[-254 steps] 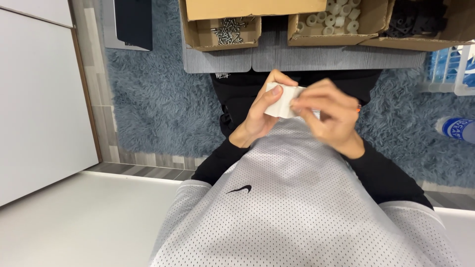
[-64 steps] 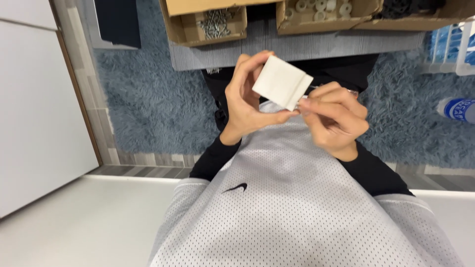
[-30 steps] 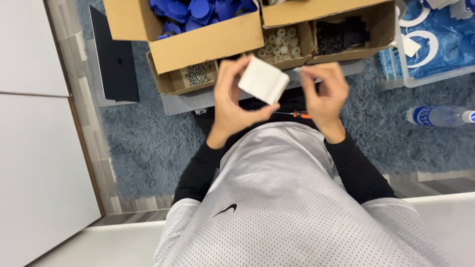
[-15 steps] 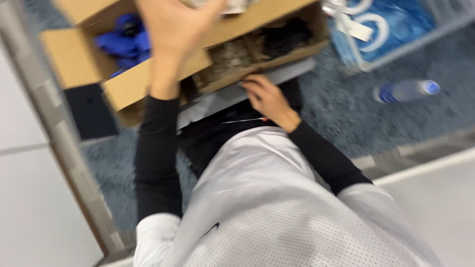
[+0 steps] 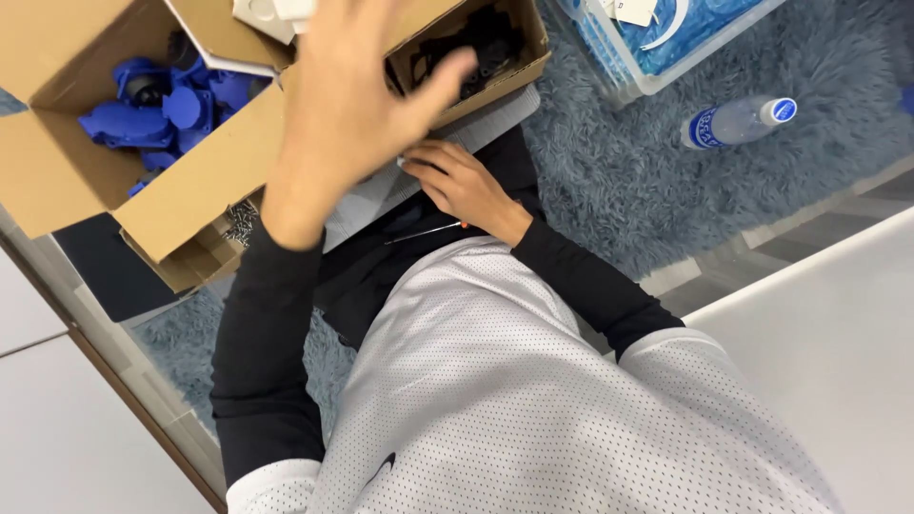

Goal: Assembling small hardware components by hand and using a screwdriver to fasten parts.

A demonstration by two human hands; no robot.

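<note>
The left hand is raised with fingers spread, nothing grasped, over the cardboard boxes (blue parts inside). The right hand is rested on the lap beside a thin screwdriver, fingers loose.

screwdriver | thin metal shaft, orange handle end | lying flat across lap, under right hand | not gripped

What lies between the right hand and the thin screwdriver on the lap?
Nothing visible does. The right hand rests just above the thin screwdriver, with only dark clothing between them. The left hand is raised higher, over the cardboard boxes.
</note>
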